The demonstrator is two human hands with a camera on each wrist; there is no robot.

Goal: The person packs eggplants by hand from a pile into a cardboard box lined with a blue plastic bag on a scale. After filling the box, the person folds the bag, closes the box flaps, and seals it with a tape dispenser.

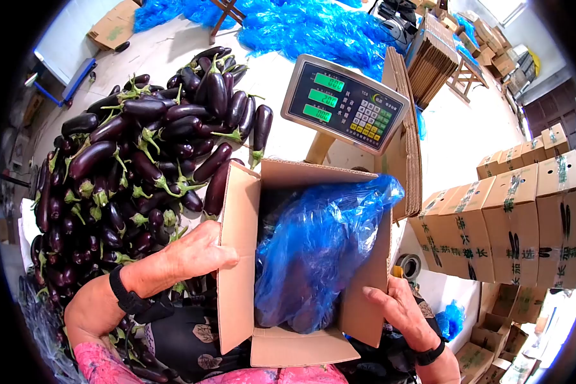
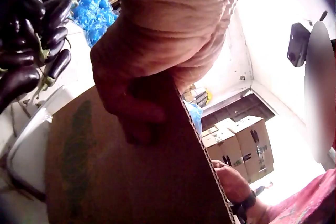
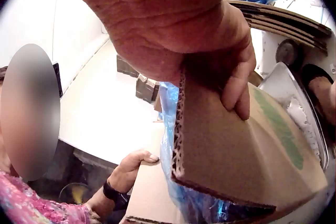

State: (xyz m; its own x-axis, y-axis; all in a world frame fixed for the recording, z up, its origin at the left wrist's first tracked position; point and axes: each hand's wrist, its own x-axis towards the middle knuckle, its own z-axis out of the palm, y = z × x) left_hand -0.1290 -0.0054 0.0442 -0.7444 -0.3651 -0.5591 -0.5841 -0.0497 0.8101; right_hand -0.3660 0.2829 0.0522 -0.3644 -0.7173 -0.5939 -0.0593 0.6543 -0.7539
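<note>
An open cardboard box (image 1: 237, 269) stands in front of the person in the head view, its flaps spread. Crumpled blue plastic (image 1: 320, 243) fills it, with dark shapes showing through. The left hand (image 1: 201, 256) grips the left flap; in the left wrist view that hand (image 2: 157, 50) has its fingers curled over the cardboard (image 2: 115, 166). At the right side, the right hand (image 1: 400, 310) holds the opposite flap, and in the right wrist view this hand (image 3: 194, 40) pinches the flap (image 3: 220, 140) between thumb and fingers.
A big heap of eggplants (image 1: 141, 166) lies at the left. A scale display (image 1: 345, 105) rises behind the box. Flattened cardboard (image 1: 403, 160) stands beside it, closed boxes (image 1: 512, 217) are stacked at the right, and a tape roll (image 1: 408, 265) lies near the right hand. Blue plastic (image 1: 307, 35) covers the floor behind.
</note>
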